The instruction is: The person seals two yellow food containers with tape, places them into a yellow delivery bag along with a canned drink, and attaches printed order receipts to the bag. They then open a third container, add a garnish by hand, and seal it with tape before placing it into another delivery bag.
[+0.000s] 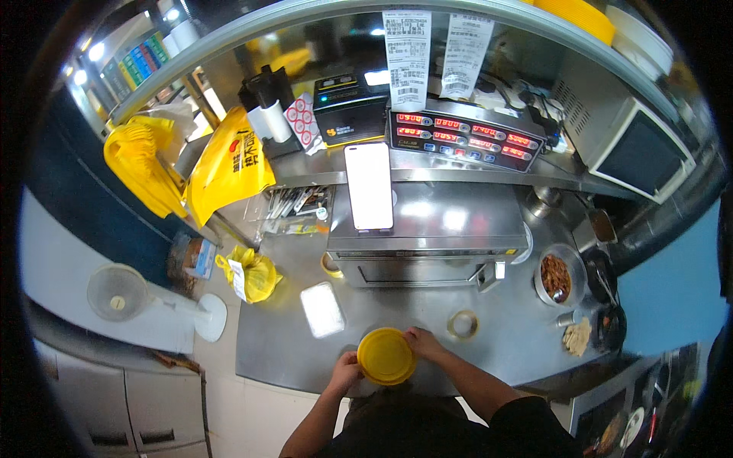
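A round yellow takeout bowl with a lid (387, 356) is at the near edge of the stainless steel counter, just in front of me. My left hand (346, 372) grips its left side, and my right hand (422, 343) has hold of the upper right of the rim. Beyond the bowl, a little to the left, lies a rectangular foil-like tray or pack (323, 310) with a bright, glaring top. A roll of tape (462, 324) rests on the counter to the right of my right hand.
A tied yellow plastic bag (252, 275) stands at the counter's left. A steel oven-like appliance (424, 217) carries a phone with a white screen (369, 186). Above are a multi-channel timer (464, 137) and a receipt printer (350, 109). At right sits a tub of brown food (558, 277).
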Demonstrator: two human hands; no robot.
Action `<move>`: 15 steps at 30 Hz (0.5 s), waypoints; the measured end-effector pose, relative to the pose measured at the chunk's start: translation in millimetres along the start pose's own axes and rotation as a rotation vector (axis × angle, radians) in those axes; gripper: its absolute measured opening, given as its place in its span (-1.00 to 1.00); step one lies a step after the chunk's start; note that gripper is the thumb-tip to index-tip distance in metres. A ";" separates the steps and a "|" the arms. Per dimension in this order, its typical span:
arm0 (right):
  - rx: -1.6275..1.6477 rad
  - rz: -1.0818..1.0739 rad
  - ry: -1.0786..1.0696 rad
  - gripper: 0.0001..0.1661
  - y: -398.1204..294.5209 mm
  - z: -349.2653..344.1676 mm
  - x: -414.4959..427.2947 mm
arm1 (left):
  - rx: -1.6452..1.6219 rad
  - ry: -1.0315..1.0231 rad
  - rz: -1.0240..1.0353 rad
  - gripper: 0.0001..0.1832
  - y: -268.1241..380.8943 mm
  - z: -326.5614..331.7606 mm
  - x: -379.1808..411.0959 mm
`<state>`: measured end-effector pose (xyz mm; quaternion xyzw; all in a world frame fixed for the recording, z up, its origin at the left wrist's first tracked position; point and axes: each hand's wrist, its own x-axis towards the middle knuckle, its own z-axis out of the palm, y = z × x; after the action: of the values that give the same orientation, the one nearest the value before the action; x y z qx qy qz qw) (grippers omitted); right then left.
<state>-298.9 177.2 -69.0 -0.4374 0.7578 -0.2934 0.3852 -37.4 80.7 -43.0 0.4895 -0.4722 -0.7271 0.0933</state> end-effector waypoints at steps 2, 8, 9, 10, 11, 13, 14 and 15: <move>0.057 0.057 0.071 -0.61 -3.1 5.4 -5.7 | 0.075 -0.037 -0.015 -0.77 28.4 -1.0 6.7; 0.315 0.251 0.100 -0.70 -33.5 10.6 -20.4 | 0.611 -0.103 0.076 -0.57 50.3 -7.5 61.1; 0.286 0.229 0.073 -0.69 -37.7 13.6 -16.7 | 0.655 -0.145 0.069 -0.54 35.1 -14.0 86.9; 0.262 0.213 0.057 -0.69 -35.1 16.0 -9.6 | 0.707 -0.199 0.064 -0.52 40.1 -11.8 95.4; 0.234 0.195 0.038 -0.68 -32.2 17.8 -4.2 | 0.727 -0.274 0.100 -0.52 42.8 -10.6 100.6; 0.121 0.217 -0.065 -0.69 -47.6 21.0 6.7 | 0.770 -0.411 0.153 -0.51 72.4 -1.7 90.9; 0.061 0.221 -0.122 -0.70 -59.7 22.4 12.6 | 0.870 -0.440 0.178 -0.50 76.9 -0.8 91.9; 0.033 0.191 -0.127 -0.71 -59.0 28.7 20.8 | 0.970 -0.469 0.213 -0.49 82.8 3.7 94.6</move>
<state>-255.6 129.4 -44.9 -0.3744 0.7653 -0.2394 0.4656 -115.0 -18.1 -37.3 0.2508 -0.8082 -0.5023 -0.1778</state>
